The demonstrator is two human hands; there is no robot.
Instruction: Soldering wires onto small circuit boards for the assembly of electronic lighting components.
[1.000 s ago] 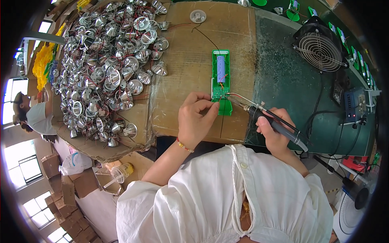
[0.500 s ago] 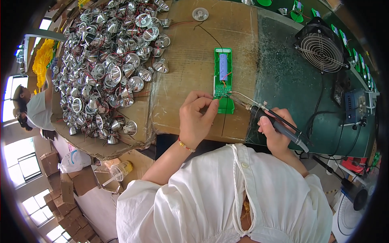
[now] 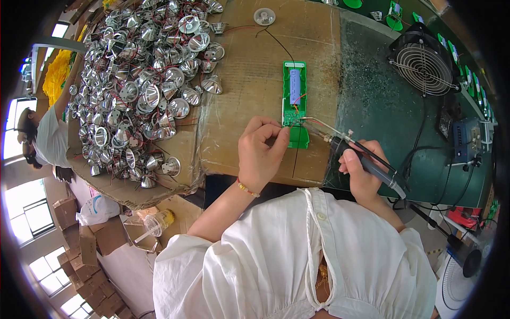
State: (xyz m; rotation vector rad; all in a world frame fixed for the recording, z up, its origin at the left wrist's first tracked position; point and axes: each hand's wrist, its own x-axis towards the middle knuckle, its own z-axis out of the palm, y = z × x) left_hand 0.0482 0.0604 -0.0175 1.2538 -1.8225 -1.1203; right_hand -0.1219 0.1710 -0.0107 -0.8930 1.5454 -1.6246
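A green plastic housing (image 3: 303, 139) lies on the cardboard in front of me, holding a purple cylindrical battery (image 3: 295, 87) and a small green circuit board (image 3: 291, 118). My left hand (image 3: 261, 149) is closed in a pinch at the board's lower left edge; whatever its fingertips hold is too small to make out. My right hand (image 3: 364, 169) grips a soldering iron (image 3: 372, 169) with a thin metal tube alongside it, the tip reaching the board from the right. Short red and orange wires curl beside the battery. A dark wire (image 3: 295, 159) extends below the housing.
Many silver reflector cups (image 3: 151, 95) are heaped at the left. One pale round piece (image 3: 264, 17) lies at the back on a dark wire. A fan with a round grille (image 3: 423, 68) and a blue box (image 3: 467, 139) stand right. At the far left is another person (image 3: 50, 141).
The whole view has shifted very slightly. Both hands and the soldering iron stay at the circuit board, with little other visible movement.
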